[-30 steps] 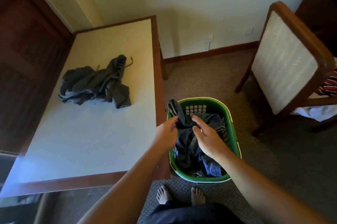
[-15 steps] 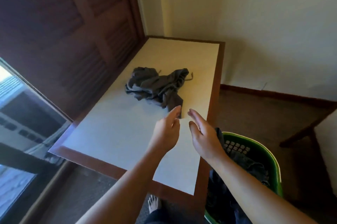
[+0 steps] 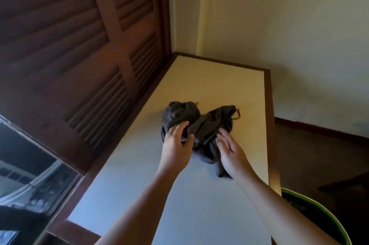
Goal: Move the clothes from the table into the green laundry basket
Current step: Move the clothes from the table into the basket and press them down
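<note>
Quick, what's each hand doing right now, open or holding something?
Left hand: on the dark garment, grip cannot be told.
Right hand: open, against the garment, holding nothing.

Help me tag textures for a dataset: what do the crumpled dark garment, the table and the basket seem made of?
Dark grey crumpled garment: soft matte fabric; it folds limply, with a drawstring. Pale table top: smooth, matte, perhaps laminate; its brown rim looks like varnished wood. Green laundry basket: probably moulded plastic, slight sheen on its rim.
</note>
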Demonstrator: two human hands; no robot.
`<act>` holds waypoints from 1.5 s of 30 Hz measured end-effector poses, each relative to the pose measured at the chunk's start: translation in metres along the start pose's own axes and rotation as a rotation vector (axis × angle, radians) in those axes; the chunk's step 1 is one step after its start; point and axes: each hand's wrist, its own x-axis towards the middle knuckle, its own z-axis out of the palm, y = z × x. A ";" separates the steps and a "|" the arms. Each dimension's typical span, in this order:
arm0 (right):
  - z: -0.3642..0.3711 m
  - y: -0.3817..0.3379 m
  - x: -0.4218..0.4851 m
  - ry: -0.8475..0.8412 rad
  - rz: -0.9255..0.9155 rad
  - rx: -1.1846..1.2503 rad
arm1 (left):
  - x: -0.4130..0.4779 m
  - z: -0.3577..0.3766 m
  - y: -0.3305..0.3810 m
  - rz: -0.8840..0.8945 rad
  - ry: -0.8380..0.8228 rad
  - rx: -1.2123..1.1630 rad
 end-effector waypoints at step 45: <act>-0.145 0.113 -0.127 0.320 0.443 0.530 | -0.117 0.152 0.047 -0.252 -0.767 -0.598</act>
